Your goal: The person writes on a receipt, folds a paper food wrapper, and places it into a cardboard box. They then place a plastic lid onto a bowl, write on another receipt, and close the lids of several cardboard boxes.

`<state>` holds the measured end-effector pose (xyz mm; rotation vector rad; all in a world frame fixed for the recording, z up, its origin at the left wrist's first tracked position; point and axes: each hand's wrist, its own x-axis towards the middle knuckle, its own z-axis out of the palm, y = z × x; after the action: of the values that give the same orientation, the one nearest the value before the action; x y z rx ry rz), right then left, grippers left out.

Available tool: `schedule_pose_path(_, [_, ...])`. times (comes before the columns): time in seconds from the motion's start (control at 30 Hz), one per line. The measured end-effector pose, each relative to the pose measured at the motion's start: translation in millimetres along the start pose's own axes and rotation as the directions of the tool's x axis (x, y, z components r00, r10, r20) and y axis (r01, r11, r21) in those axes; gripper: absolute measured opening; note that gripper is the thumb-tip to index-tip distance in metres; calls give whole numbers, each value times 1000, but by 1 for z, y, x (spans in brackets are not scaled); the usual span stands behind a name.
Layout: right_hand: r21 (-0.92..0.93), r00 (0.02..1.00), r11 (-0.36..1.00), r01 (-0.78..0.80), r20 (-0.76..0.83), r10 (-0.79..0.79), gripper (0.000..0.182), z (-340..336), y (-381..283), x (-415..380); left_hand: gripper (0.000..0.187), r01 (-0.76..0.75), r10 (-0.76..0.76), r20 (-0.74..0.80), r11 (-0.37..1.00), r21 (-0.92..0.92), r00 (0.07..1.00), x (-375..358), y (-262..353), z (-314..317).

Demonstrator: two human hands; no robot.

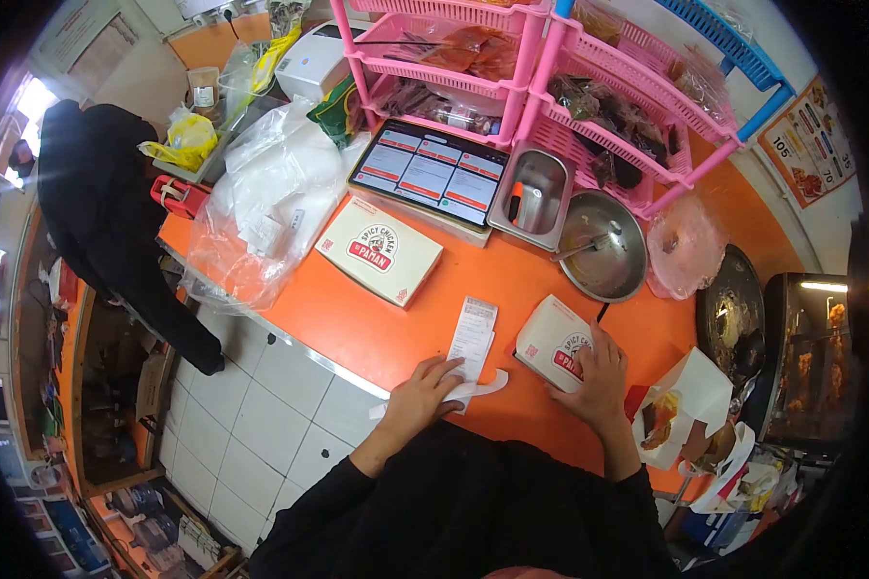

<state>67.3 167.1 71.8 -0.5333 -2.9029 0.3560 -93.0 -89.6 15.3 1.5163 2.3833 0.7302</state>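
At the near side of the orange tabletop (343,323), both bare hands are at work between a long white printed paper receipt (471,333) and a small cream cardboard box with red and black print (547,343). The left hand (422,391) lies over the receipt's near end, its fingers bent and touching the paper; whether they pinch it or only press it flat, I cannot tell. A curled white paper strip (490,385) pokes out to the right of that hand. The right hand (599,372) is clasped over the right end of the box, thumb at its near edge and fingers at its far right edge. The box is shut and sits to the right of the receipt, apart from it.

The step in hand looks like handling paper and box side by side. Judging by this hold, lifting the receipt would call for a fingertip under its edge, and shifting the box for a level, gentle grip that keeps its lid down.
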Motion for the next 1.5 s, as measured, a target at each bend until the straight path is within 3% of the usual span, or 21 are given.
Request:
schedule_pose_path(0.17, [-93, 995, 995, -38, 86, 46, 61, -10, -6, 2, 41, 12, -12, 5, 1000, -5, 1000, 1, 3, -2])
schedule_pose_path(0.37, [-65, 1000, 998, -22, -20, 21, 56, 2, -1, 0, 47, 17, -17, 53, 1000, -5, 998, 6, 1, -7])
schedule_pose_path(0.73, [203, 997, 979, -19, -75, 35, 48, -6, -11, 16, 67, 20, -27, 228, 999, 32, 973, 38, 1, -21])
schedule_pose_path(0.87, [285, 995, 958, 32, -95, -5, 46, 0, -23, 28, 70, 10, -21, 225, 999, 51, 974, 41, 3, -21])
schedule_pose_path(1.13, [189, 971, 963, 192, -179, -159, 46, 30, -50, 66, 73, -1, -17, 203, 996, 89, 979, 35, 1, -17])
schedule_pose_path(1.37, [120, 974, 968, 219, -88, -209, 51, 42, -56, 93, 63, 145, -155, 93, 984, 104, 984, 6, 15, -11])
schedule_pose_path(1.5, [106, 961, 963, 247, -152, -230, 51, 48, -57, 94, 64, 124, -126, 18, 988, 94, 992, -3, 11, -10])
